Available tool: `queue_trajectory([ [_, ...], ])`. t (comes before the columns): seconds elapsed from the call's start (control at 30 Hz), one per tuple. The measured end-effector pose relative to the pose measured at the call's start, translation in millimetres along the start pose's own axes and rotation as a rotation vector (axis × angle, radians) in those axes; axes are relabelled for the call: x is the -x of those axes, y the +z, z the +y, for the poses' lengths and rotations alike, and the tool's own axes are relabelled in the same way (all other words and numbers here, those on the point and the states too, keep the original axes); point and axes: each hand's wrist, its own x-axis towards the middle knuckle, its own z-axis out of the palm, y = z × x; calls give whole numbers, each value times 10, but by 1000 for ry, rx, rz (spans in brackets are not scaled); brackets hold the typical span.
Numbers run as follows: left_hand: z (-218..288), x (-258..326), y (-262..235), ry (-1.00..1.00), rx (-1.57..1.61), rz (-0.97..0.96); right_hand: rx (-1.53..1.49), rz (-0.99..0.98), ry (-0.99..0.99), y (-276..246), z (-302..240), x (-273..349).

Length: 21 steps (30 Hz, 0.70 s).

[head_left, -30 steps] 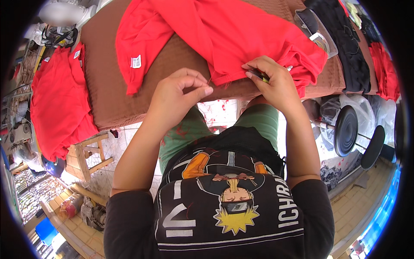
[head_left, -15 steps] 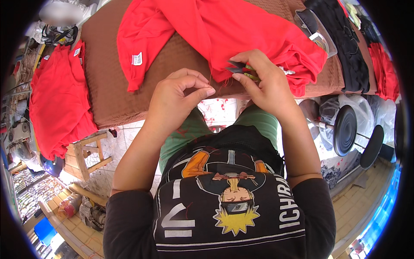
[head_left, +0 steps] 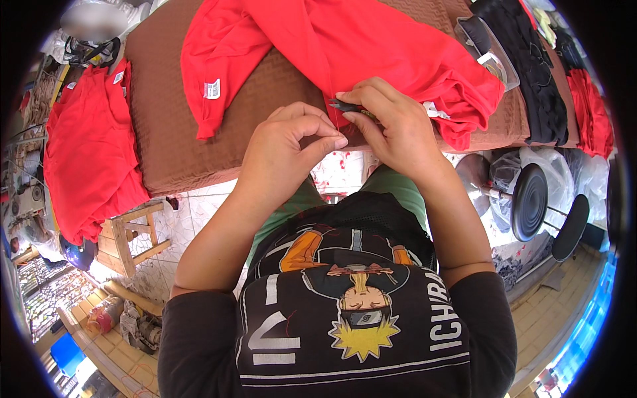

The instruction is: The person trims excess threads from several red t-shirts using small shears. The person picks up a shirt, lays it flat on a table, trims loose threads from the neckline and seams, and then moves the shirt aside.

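your left hand [head_left: 292, 142] pinches a thread taut; right hand [head_left: 391, 126] grips snips [head_left: 346, 106] just beyond, at the red shirt [head_left: 385, 53] hem.

Garment workshop, red shirts [head_left: 86, 152] stacked beside brown padded worktable [head_left: 172, 139], black stools [head_left: 531, 202]

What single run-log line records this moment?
left hand: pinching thread | right hand: holding small snips at red garment hem | surface: brown table
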Motion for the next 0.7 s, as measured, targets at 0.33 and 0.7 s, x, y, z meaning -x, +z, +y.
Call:
queue_trajectory([
  [0.33, 369, 184, -489, 362, -645, -298, -17, 161, 62, -185, 85, 12],
  [0.7, 68, -149, 215, 403, -534, 184, -302, 145, 295, -116, 245, 135],
])
